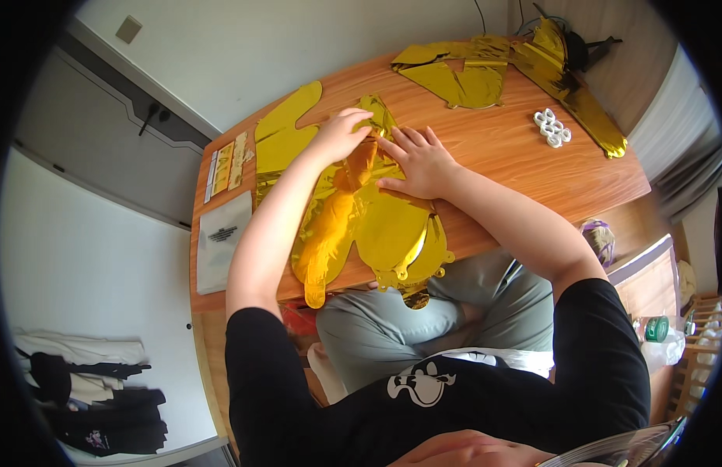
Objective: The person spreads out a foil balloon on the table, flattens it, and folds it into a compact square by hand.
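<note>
L hand (341, 142) curls over deflated gold foil balloon (384, 227), can't tell if pinching; R hand (423, 167) fingers spread, ungripped, best pressed lightly w/o creasing it

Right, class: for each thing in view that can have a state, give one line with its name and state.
Left hand: on the gold foil, fingers bent; grip unclear
Right hand: palm down, fingers spread
Gold foil: spread out, creased, overhanging the near table edge
Orange foil strip: wrinkled
Far foil: creased, lying on the table
White rings: bunched together
Door: apparently shut
</note>
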### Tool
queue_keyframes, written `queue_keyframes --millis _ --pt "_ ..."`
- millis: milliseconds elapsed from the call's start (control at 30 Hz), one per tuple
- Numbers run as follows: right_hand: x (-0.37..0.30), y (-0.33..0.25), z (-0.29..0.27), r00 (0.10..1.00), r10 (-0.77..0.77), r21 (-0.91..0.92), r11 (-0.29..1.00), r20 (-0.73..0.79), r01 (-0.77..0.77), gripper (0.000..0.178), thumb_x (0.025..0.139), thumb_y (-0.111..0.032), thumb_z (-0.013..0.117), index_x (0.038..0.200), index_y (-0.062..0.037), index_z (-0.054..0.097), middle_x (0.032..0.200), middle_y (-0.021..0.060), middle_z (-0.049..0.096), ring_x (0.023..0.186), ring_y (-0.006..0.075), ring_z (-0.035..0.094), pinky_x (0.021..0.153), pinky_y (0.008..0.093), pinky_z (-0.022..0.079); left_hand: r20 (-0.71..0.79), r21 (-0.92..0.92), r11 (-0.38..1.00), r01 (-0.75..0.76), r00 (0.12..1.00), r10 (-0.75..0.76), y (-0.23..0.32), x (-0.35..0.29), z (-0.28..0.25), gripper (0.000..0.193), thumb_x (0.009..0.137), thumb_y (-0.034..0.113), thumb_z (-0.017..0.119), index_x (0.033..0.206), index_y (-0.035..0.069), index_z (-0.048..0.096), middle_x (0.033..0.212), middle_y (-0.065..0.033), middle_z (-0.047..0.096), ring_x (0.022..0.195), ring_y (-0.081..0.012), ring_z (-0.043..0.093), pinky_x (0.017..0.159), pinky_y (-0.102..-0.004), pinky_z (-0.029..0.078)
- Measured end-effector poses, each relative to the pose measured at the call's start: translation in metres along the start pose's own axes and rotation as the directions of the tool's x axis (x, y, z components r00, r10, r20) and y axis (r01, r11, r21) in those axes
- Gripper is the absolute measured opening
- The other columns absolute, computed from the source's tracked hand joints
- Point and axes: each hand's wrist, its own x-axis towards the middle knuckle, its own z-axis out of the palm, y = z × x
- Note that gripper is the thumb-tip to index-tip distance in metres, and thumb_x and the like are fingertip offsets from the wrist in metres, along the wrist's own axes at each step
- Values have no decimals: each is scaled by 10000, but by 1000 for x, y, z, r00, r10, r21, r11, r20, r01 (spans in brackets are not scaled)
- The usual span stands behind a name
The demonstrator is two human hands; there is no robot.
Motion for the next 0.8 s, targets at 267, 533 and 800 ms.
queue_keyframes --millis 267,533,800 --pt "-3 5 -4 999 24 10 1000 46 -25 956 939 -816 378 1654 -201 218 1678 195 274 1563 372 219 1262 578 136 -152 320 947 15 988 36 11 37 33 267 981 300 644 1151 118 739 1159 -80 710 1054 -311 677 934 -420 526" --pt "-3 2 -6 999 7 21 1000 31 -8 953 940 -815 372 1656 -205 214 1679 173 285 1564 364 221 1263 575 136 -164 216 976 39 986 -3 1 42 30 274 958 355 670 1104 141 760 1105 -63 730 995 -285 698 914 -451 519" --pt "-3 4 -2 1000 4 7 1000 17 -4 953 941 -810 378 1654 -199 219 1679 175 283 1558 366 232 1259 581 144 -200 254 954 159 974 -108 10 48 40 357 864 452 764 1096 181 787 1124 -53 737 1043 -283 695 947 -515 496"
